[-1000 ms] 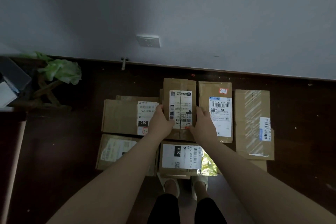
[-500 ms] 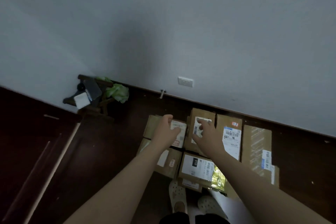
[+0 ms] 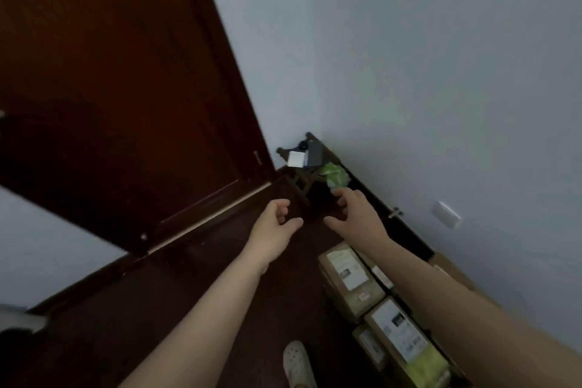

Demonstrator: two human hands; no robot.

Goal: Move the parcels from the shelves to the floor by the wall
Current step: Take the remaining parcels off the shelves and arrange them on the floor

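Note:
Several cardboard parcels (image 3: 349,280) with white labels lie on the dark floor along the wall at the lower right; another labelled parcel (image 3: 398,332) sits nearer me, partly behind my right forearm. My left hand (image 3: 275,225) hovers above bare floor, fingers loosely curled, holding nothing. My right hand (image 3: 356,214) floats beside it, fingers spread and empty, left of and above the parcels. No shelves are in view.
A dark wooden door (image 3: 119,98) fills the upper left. A small wooden stool (image 3: 304,167) with a green bag (image 3: 335,175) stands in the corner. A wall socket (image 3: 445,214) and a doorstop (image 3: 395,213) are on the wall. My shoe (image 3: 297,362) is below.
Both hands let go of the labelled parcel and lifted away. My view swung left, so the parcels slid to the lower right and the door came into view.

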